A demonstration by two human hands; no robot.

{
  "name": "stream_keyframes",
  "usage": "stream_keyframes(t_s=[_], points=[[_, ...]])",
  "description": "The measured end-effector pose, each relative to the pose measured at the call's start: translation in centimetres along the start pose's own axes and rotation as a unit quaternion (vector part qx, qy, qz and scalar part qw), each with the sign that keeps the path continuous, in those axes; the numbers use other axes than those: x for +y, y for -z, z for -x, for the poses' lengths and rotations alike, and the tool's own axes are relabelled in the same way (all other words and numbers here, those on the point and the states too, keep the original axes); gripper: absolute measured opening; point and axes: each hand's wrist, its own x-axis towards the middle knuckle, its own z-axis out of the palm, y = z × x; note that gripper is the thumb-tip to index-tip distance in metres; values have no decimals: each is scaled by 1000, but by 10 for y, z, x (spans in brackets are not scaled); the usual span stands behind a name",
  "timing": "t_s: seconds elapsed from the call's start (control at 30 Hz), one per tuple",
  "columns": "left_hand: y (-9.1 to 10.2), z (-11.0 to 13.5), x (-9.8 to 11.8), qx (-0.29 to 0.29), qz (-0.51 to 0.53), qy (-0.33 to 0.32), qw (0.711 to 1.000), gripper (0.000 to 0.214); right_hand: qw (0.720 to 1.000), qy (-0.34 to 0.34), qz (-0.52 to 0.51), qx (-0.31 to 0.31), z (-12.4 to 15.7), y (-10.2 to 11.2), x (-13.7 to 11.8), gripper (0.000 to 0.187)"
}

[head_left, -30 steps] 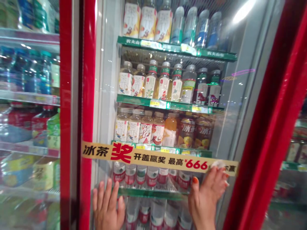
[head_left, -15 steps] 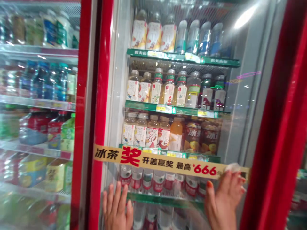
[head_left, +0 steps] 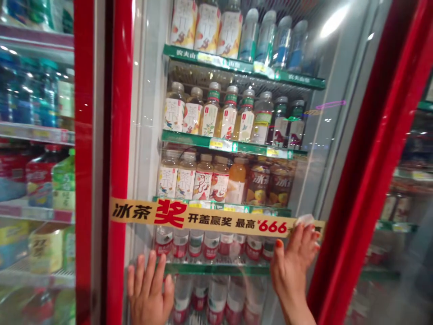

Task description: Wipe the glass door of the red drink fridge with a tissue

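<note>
A red-framed glass cooler door [head_left: 365, 171] stands in front of me, with a yellow banner sticker [head_left: 203, 217] across the glass. My left hand [head_left: 149, 291] lies flat on the glass low down, fingers spread and pointing up. My right hand [head_left: 294, 264] presses a small white cloth or tissue [head_left: 305, 220] against the glass at the banner's right end, fingers stretched over it. Behind the glass, green shelves [head_left: 230, 145] carry rows of tea and juice bottles [head_left: 206, 115].
A second cooler [head_left: 37, 149] on the left holds blue, red and green bottles behind its own red frame [head_left: 83, 158]. Water bottles [head_left: 267, 36] fill the top shelf. More shelving [head_left: 402, 198] shows blurred at the far right.
The view shifted right, then back left. Both hands stay on the glass, the right one still holding the white cloth at the banner's right end.
</note>
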Motion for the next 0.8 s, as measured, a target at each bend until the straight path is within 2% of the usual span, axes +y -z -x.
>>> stream_keyframes(t_s=[0.1,0.23,0.47,0.6,0.73,0.8], points=[[-2,3,1,-4,14,24,1000,83,1000,7,11,9,-9,-5,-10,81],[-2,6,3,-8,15,34,999,83,996,77,37,-17,14,-6,-21,86],[-2,4,4,-10,4,31,999,84,989,121,58,-64,29,2,-4,91],[-4,6,3,-15,2,29,999,85,986,126,55,-97,59,0,4,95],[-3,7,1,-19,0,27,999,84,988,110,36,-100,100,3,-5,91],[-1,4,2,-16,2,19,1000,84,989,110,31,-90,99,7,-7,87]])
